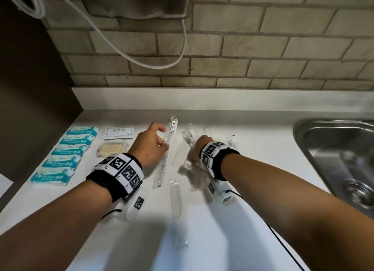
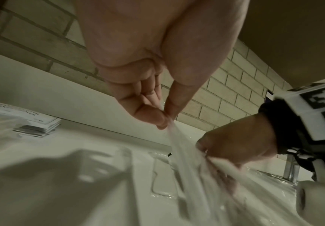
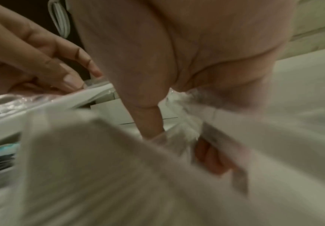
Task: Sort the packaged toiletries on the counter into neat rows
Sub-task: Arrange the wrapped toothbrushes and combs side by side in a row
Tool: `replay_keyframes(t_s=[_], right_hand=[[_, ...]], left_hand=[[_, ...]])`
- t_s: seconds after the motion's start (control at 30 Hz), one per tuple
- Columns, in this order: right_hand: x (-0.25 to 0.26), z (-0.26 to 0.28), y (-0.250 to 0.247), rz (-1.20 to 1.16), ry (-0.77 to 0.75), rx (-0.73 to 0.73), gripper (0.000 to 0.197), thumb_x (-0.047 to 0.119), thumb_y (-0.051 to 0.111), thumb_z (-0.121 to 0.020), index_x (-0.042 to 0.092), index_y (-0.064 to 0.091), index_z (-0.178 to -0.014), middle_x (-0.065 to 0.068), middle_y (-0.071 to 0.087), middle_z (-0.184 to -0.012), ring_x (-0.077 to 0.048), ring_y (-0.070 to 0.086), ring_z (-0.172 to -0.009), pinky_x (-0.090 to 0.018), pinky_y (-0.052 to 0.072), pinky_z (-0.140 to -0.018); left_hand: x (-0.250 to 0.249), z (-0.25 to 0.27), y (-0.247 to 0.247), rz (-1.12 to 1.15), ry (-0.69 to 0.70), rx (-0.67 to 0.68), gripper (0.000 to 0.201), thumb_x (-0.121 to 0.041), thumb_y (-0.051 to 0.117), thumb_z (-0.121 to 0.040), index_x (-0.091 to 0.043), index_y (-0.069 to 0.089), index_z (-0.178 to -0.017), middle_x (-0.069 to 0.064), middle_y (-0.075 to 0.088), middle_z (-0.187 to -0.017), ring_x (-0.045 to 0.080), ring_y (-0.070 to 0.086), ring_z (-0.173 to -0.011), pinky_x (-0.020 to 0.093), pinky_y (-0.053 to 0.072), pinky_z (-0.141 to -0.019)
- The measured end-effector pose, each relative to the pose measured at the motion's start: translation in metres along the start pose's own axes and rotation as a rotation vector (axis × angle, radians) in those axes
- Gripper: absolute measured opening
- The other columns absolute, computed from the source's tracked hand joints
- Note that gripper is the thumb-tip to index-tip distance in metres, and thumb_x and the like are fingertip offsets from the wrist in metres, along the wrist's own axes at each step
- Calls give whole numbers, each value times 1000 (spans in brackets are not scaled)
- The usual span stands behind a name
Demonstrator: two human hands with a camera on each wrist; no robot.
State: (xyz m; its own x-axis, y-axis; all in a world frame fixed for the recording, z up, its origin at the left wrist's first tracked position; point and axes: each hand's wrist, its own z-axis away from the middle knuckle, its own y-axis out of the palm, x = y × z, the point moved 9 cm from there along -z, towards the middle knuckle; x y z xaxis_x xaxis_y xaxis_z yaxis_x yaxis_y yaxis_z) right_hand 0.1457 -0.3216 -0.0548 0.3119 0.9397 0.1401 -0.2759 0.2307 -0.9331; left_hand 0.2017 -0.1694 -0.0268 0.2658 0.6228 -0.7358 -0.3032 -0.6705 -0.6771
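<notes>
My left hand (image 1: 164, 144) pinches the clear wrapper of a long white toothbrush packet (image 1: 167, 159) between thumb and fingers (image 2: 158, 117), mid-counter. Just to its right, my right hand (image 1: 196, 151) curls round a bunch of clear-wrapped packets (image 1: 187, 165), one holding a comb; the wrist band hides its fingers from the head view. The right wrist view is blurred, with fingers (image 3: 211, 162) wrapped round crinkled plastic (image 3: 186, 130). Another clear-wrapped long item (image 1: 178, 208) lies loose nearer me. A column of several blue packets (image 1: 66, 151) sits at the left.
White shampoo sachets (image 1: 119, 132) and a beige wrapped bar (image 1: 111, 149) lie between the blue column and my left hand. A steel sink (image 1: 342, 159) is set into the counter at right. A brick wall and a hanging white cable (image 1: 141, 58) stand behind.
</notes>
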Motion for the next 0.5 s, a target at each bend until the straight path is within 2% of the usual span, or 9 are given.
replay_keyframes(t_s=[0.07,0.13,0.17,0.23,0.3,0.33,0.4,0.47,0.5], right_hand=[[-18,4,0,-223,126,-23,59,25,65,-88,15,43,-141,-15,32,-143,-34,39,-135,-31,41,-97],[-35,-7,0,-434,195,-95,58,18,66,-86,3,43,-137,-16,48,-129,-35,49,-126,-37,43,-95],[-40,-11,-3,-523,228,-124,60,16,67,-85,1,40,-136,-17,51,-128,-34,52,-121,-37,44,-94],[-50,-13,-14,-658,260,-186,61,15,68,-84,2,36,-134,-14,55,-119,-30,57,-105,-32,47,-82],[-60,-11,-38,-769,230,-302,60,14,70,-83,2,34,-130,-13,55,-114,-27,54,-94,-28,43,-74],[-66,-9,-51,-792,211,-358,60,15,72,-82,2,34,-128,-13,55,-113,-26,53,-92,-28,41,-72],[-82,-9,-69,-798,210,-453,63,17,74,-80,2,33,-125,-14,54,-113,-30,57,-98,-29,43,-73],[-99,-8,-75,-796,230,-456,67,19,76,-78,2,31,-125,-15,55,-119,-31,58,-104,-32,48,-78],[-107,-6,-75,-762,250,-437,67,19,76,-78,2,31,-125,-14,55,-115,-30,58,-99,-33,49,-77]], left_hand=[[-9,-1,1,-2,33,-2,38,-13,67,-88,-19,49,-120,3,69,-89,22,66,-81,38,54,-82],[-13,-3,-1,2,43,-10,39,-13,67,-88,-18,48,-121,3,70,-89,22,65,-79,36,53,-81],[-14,-3,-1,2,47,-17,39,-13,67,-87,-18,48,-121,3,70,-89,22,65,-77,35,53,-80],[-14,-3,-2,3,58,-27,38,-13,67,-87,-18,49,-120,3,69,-88,22,64,-76,34,53,-76],[-16,-4,-2,0,70,-35,37,-13,68,-87,-18,50,-119,3,70,-88,22,65,-78,32,51,-71],[-17,-4,-2,0,76,-38,37,-13,68,-87,-18,50,-119,4,70,-88,22,66,-79,30,50,-70],[-19,-5,-1,6,84,-38,37,-14,68,-86,-19,50,-118,4,70,-88,22,65,-79,29,48,-69],[-21,-6,1,18,88,-30,37,-14,68,-86,-19,50,-118,4,69,-88,22,65,-78,30,48,-70],[-22,-7,2,22,91,-25,37,-13,68,-87,-19,50,-119,4,69,-88,22,65,-78,31,50,-72]])
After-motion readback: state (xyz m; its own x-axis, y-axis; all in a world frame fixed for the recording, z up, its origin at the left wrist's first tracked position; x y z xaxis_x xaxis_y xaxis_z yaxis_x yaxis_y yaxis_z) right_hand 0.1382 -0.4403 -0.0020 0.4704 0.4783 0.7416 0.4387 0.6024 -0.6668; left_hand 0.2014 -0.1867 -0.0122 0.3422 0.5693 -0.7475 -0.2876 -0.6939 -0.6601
